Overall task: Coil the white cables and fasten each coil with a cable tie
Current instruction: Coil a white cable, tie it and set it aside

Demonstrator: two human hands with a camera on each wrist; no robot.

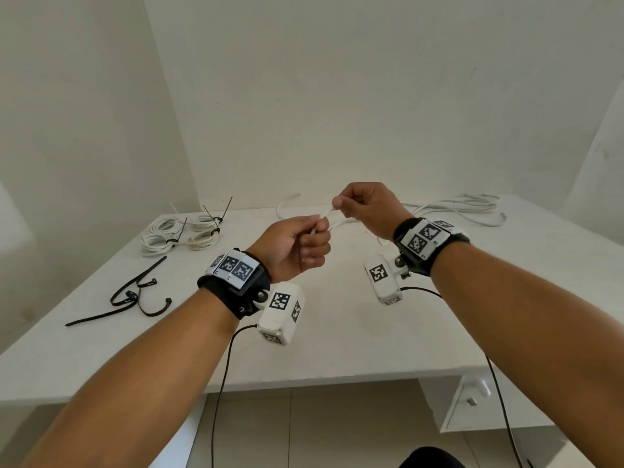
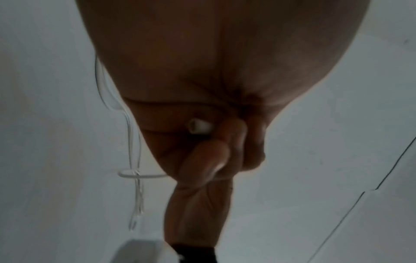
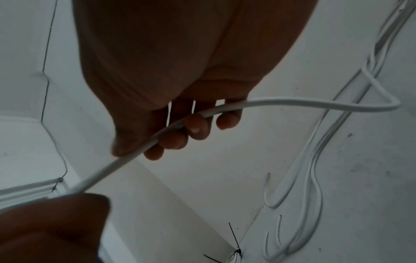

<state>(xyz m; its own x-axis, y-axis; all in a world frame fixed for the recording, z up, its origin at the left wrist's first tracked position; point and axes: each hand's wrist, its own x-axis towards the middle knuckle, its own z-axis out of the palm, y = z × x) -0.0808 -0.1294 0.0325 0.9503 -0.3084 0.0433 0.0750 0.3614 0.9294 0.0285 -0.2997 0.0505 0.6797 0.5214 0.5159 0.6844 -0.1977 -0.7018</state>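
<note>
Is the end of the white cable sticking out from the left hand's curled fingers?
Yes, in the left wrist view the cut end of the white cable protrudes from the left hand, whose fingers curl round it.

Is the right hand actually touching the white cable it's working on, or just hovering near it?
Touching. The right wrist view shows the white cable running across the right hand, pinched between thumb and curled fingers.

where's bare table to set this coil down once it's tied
Bare: the table's near middle below both hands, right of the loose black ties. Crowded: far left with the tied coils, far right with the loose white cables.
</note>
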